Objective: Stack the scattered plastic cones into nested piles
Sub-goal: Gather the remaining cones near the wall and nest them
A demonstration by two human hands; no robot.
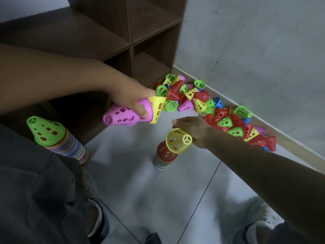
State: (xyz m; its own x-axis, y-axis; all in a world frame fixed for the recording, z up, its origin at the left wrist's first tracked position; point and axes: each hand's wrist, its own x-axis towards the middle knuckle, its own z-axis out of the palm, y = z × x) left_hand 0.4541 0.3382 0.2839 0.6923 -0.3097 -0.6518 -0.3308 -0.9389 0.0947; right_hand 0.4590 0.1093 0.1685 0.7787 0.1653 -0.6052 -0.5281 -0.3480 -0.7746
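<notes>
Overhead, the grey wall (255, 50) runs down the right, and the dark wooden shelf unit (126, 37) stands against its near end, its top cut off by the frame. The pale tiled floor (158, 199) spreads out from the wall's foot. Along that foot lies the heap of scattered cones (211, 110), red, green, yellow, pink and blue; how many lie underneath cannot be made out. Farthest from the wall, a tall nested pile topped by a green cone (45, 131) stands partly behind a dark trouser leg. Nearer the wall stands a shorter pile topped by a red cone (165, 154). The left hand (130, 97) grips a pink cone (123, 115) with a yellow one nested in it. The right hand (191, 129) reaches out with fingers straight; a yellow cone (177, 140) hangs tilted just below it, over the red-topped pile, and whether the thumb touches it is hidden.
</notes>
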